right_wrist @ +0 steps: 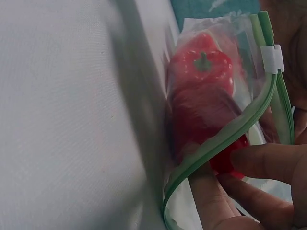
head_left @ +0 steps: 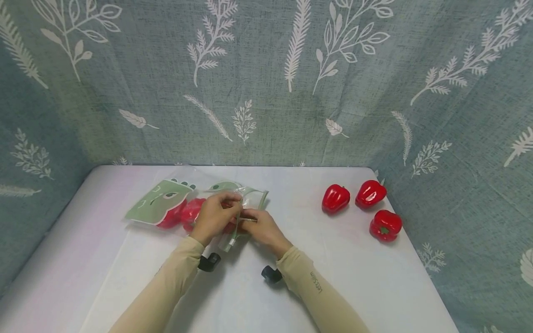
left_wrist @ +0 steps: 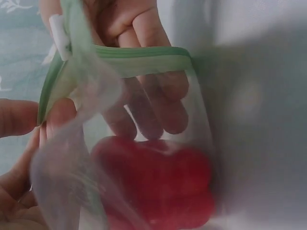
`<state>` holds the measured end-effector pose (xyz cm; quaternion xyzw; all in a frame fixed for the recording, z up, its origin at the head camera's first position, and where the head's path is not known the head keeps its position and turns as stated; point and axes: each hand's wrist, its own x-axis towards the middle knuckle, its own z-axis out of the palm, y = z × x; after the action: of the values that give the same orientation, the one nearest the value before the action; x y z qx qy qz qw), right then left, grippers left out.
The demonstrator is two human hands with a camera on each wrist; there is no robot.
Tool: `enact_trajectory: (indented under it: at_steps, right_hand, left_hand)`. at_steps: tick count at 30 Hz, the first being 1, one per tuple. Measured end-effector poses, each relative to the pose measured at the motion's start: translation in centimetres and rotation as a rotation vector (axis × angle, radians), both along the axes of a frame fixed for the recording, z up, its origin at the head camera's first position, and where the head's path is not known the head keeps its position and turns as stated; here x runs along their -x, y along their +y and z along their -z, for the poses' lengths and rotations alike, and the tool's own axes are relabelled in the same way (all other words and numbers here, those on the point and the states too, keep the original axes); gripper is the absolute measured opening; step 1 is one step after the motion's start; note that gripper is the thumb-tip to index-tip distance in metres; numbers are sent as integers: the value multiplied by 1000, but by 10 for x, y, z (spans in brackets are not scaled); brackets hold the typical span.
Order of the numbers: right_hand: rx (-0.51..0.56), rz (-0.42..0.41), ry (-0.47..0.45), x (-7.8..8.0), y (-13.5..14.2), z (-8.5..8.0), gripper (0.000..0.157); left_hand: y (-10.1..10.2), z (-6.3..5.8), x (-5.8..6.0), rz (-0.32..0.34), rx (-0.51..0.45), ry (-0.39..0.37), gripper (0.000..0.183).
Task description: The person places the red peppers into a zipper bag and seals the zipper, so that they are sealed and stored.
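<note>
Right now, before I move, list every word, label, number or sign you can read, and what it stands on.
"LetsSlim", small, on the right sleeve.
Left sleeve: any mark is too small to read.
Bag: green printed picture, no readable words.
Loose red peppers: no words visible.

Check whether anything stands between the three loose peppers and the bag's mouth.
Yes: the right hand is in the way, its fingers at the bag's mouth. Between that hand and the loose peppers, nothing visible stands, just bare table.
</note>
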<state>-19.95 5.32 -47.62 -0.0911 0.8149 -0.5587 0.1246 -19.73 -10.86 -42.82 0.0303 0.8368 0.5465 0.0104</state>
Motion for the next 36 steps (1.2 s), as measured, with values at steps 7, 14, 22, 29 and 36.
enact_trajectory:
  at_steps: [7,14,22,29,36]
  right_hand:
    - [-36,29,-2,0,3,1,38]
    - [42,74,-19,-2,10,-5,36]
    - [-69,125,26,-7,28,-18,35]
    - [-245,204,124,-8,60,-39,36]
    - [-379,309,253,-9,99,-51,40]
  left_hand:
    - [0,1,0,-2,-11,-29,31]
    - [-1,-1,1,-6,-19,-21,30]
    - [-3,2,2,-8,-14,-19,30]
    - [-4,2,2,-13,-2,-39,27]
    - [-6,2,2,-7,14,-24,27]
